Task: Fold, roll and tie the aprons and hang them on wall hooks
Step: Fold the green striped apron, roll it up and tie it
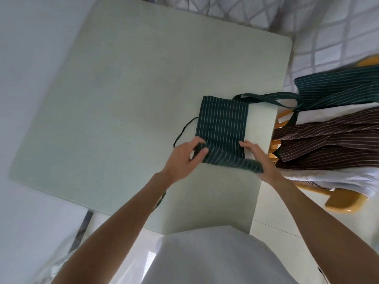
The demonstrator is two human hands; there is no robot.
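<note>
- Pale green table [127, 95] with rounded corners fills most of the view; light floor below it, white quilted cloth with a lattice pattern [328, 27] behind and to the right.
- Dark green pinstriped apron [222, 119] lies on the table near its right edge, folded into a narrow panel, stripes running lengthwise.
- Near end of the apron is turned over into a roll [231, 159] lying crosswise to the panel.
- Left hand [184, 156] grips the left end of the roll: thumb on top, fingers curled round the fabric.
- Right hand [260, 158] sits at the right end of the roll, fingers straight and close together, lying along the apron's right edge; palm against the roll end. Looks like a flat press, not a pinch.
- Neck strap [266, 98] loops out from the far right corner of the apron, past the table edge.
- Thin tie string [183, 132] curls on the table left of the panel; another tie [161, 198] hangs off the near table edge.
- Wooden chair [344, 201] just right of the table carries a pile: another green striped apron [338, 87] on top at the far side, brown striped aprons [328, 144] nearer, white cloth [332, 179] between and under them.
- Person wears a white top [215, 257]; both forearms bare.
</note>
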